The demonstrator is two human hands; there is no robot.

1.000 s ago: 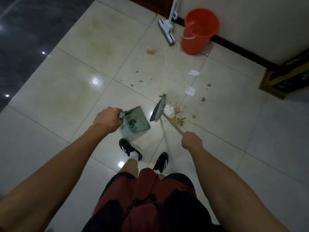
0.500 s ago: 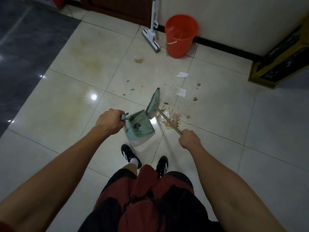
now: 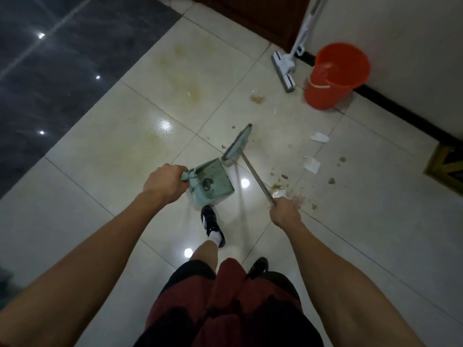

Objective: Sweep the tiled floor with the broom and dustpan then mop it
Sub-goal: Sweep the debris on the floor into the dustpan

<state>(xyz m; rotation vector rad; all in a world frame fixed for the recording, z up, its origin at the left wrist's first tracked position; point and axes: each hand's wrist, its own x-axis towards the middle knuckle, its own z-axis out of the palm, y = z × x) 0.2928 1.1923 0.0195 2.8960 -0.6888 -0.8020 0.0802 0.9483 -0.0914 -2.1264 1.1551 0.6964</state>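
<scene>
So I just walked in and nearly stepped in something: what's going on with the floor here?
A person is sweeping up a spill. The left hand grips the green dustpan, which already holds some dirt, and the right hand grips the broom by its handle. Crumbs and paper scraps lie scattered on the tiled floor. A mop and an orange bucket stand by the wall, untouched.

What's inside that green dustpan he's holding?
The pale green plastic dustpan holds a small dark clump of debris near its comb teeth. Its rear corner is hidden behind the left hand.
</scene>
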